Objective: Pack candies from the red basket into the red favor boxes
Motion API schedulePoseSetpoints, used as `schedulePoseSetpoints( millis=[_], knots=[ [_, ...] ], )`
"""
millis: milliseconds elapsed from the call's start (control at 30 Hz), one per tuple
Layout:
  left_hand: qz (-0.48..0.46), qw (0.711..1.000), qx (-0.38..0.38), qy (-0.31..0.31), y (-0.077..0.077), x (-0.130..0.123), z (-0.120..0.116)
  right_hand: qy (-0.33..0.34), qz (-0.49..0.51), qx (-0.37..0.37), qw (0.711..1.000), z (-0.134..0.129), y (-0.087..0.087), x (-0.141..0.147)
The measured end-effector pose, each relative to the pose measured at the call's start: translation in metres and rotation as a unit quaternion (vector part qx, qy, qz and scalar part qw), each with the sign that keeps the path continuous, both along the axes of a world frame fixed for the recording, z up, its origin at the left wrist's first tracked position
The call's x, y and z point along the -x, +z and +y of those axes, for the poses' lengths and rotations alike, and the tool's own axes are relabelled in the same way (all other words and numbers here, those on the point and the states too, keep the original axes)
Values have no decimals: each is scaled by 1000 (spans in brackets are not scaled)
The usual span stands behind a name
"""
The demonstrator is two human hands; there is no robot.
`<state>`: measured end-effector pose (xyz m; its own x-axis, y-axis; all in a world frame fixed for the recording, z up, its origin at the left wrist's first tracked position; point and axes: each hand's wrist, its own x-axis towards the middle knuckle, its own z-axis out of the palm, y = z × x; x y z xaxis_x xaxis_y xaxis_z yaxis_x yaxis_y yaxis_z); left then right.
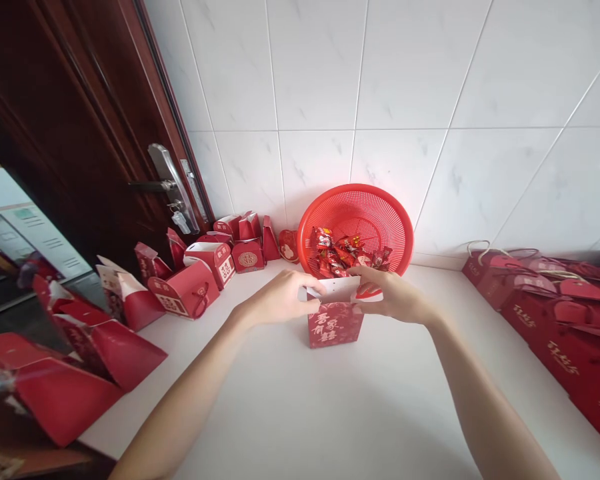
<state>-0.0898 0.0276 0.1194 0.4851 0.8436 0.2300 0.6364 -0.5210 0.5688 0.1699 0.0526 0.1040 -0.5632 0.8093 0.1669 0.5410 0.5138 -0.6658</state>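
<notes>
A small red paper gift box (334,325) with light lettering stands upright on the white table (300,407), its top open and the pale inside showing. My left hand (286,297) pinches the box's upper left edge between thumb and fingers. On the opposite side, my right hand (387,298) has its thumb and fingers at the upper right edge, gripping it. Just behind the box, a red plastic basket (405,230) leans tilted against the wall, with several red-wrapped candies (333,257) in its lower part.
Red gift boxes (250,255) of several shapes line the table's left and back left edge. Rows of red bags (530,320) with cord handles stand along the right. White tiles (315,167) rise behind, and a dark wooden door (95,100) stands at the left.
</notes>
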Motion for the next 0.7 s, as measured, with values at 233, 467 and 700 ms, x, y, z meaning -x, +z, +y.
schedulePoseSetpoints(
  millis=[233,467,700],
  knots=[
    [5,999,12,-40,-3,1,6,24,45,-8,999,15,-13,7],
    [-50,998,-12,-19,-25,-1,29,-3,32,-28,999,18,-20,10],
    [-88,996,0,-30,-43,-5,40,-8,22,-37,999,19,-24,12]
  ],
)
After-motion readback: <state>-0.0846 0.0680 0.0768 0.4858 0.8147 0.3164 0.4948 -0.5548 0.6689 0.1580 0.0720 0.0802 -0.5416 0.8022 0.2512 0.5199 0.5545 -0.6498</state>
